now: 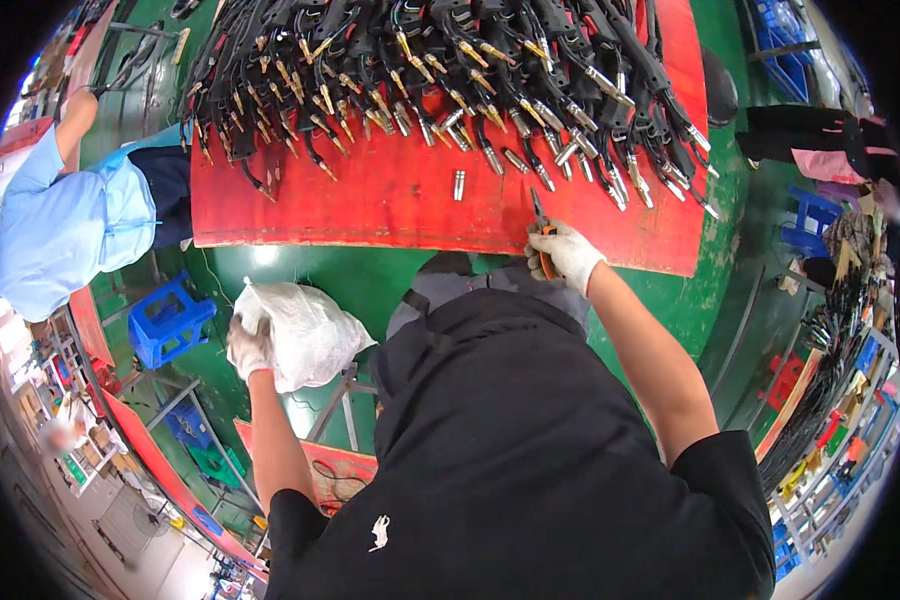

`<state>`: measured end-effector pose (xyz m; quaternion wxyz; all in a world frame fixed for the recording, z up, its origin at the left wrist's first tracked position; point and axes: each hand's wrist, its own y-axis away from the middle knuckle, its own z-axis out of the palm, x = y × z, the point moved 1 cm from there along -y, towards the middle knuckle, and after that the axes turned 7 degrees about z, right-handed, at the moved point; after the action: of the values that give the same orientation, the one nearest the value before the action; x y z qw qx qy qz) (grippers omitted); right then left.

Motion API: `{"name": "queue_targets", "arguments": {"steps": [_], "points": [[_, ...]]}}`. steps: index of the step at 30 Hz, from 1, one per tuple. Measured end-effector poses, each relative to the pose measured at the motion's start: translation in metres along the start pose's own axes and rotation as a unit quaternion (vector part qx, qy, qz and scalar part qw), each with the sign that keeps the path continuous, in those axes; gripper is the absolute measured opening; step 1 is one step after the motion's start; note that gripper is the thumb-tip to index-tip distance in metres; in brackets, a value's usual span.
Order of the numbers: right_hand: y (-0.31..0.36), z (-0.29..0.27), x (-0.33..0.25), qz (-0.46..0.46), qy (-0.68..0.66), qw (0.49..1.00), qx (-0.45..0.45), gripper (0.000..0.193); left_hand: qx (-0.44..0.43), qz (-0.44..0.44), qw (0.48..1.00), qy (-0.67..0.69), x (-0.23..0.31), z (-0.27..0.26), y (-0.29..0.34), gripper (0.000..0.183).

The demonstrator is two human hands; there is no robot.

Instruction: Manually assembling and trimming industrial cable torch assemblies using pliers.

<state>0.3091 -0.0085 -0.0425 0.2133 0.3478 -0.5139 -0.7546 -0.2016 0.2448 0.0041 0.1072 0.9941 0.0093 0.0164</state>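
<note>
In a white work glove, my right hand (568, 254) is closed around pliers (541, 214) with orange-and-black handles; their dark jaws point away over the table's front edge. My left hand (250, 348), also gloved, is low on the left against a bulging white bag (315, 340). Its fingers curl at the bag's side, and what is inside the bag is hidden. Beyond my right hand, many black welding torches (450, 60) lie heaped on the red table (340, 215), brass and silver ends toward me. A short silver metal sleeve (459, 185) lies apart in front of them.
A person in a light blue top (80, 210) is at the table's left. A blue plastic stool (171, 318) stands on the green floor behind the bag. Another blue stool (810, 220) and a rack of black cables (820, 370) are on the right.
</note>
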Motion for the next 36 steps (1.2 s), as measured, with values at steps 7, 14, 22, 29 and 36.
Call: {"name": "queue_targets", "arguments": {"steps": [7, 14, 22, 29, 36], "points": [[0.014, 0.001, 0.008, -0.022, -0.016, 1.000, 0.014, 0.021, -0.059, 0.470, 0.870, 0.135, 0.266, 0.057, 0.022, 0.049], [0.027, -0.021, 0.035, -0.060, 0.033, 0.996, 0.065, 0.032, -0.044, 0.485, 0.873, -0.011, 0.410, 0.088, 0.038, 0.039], [0.036, -0.027, 0.062, -0.055, -0.013, 0.994, 0.098, 0.034, 0.022, 0.475, 0.880, -0.014, 0.397, 0.111, 0.018, 0.024], [0.032, -0.009, 0.027, -0.111, -0.044, 0.993, -0.010, 0.023, -0.015, 0.401, 0.907, 0.128, 0.373, 0.094, 0.027, 0.031], [0.018, 0.010, -0.037, -0.083, -0.095, 0.991, -0.053, 0.022, -0.071, 0.382, 0.918, 0.072, 0.374, 0.077, 0.050, 0.057]]}}
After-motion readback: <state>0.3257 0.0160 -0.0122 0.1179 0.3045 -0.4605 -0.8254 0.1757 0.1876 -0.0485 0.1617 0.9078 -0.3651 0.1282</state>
